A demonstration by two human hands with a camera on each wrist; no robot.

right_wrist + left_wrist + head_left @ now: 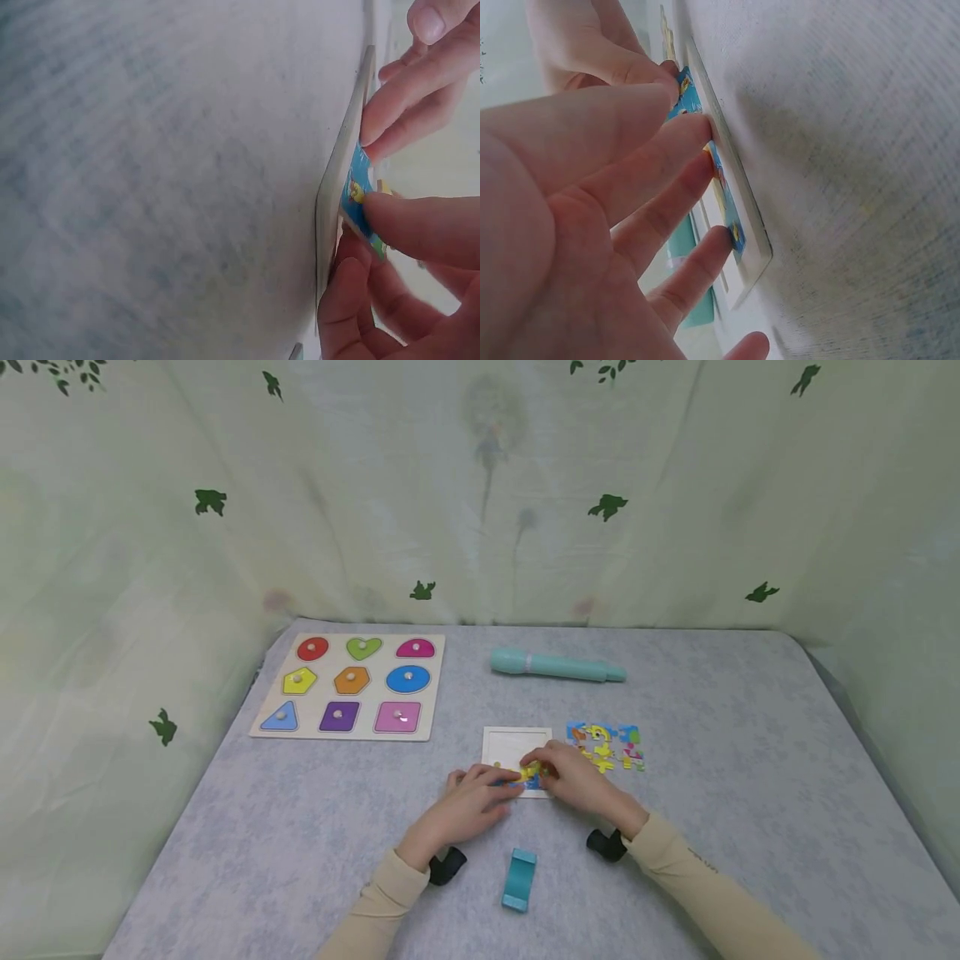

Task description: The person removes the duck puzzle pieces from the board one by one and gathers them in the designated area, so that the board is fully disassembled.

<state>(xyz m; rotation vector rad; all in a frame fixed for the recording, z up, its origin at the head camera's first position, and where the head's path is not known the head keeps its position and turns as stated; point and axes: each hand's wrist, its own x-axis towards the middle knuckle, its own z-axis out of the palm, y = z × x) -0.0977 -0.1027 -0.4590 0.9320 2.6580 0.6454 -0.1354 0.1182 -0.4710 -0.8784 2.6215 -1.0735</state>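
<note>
A white puzzle tray lies on the table, its near strip filled with blue and yellow jigsaw pieces. My left hand reaches over the tray's near left side. In the left wrist view its straight fingertips press on the pieces in that strip. At the tray's near right corner, my right hand pinches a blue jigsaw piece between thumb and fingers. The right wrist view has this piece tilted, with one edge lifted off the tray. Several loose jigsaw pieces lie just right of the tray, partly behind the right hand.
A wooden shape board with colourful knobbed shapes lies at the back left. Behind the tray is a teal, tube-shaped object. A small teal bracket-shaped object sits nearer, between the forearms. Pale printed curtain surrounds the table.
</note>
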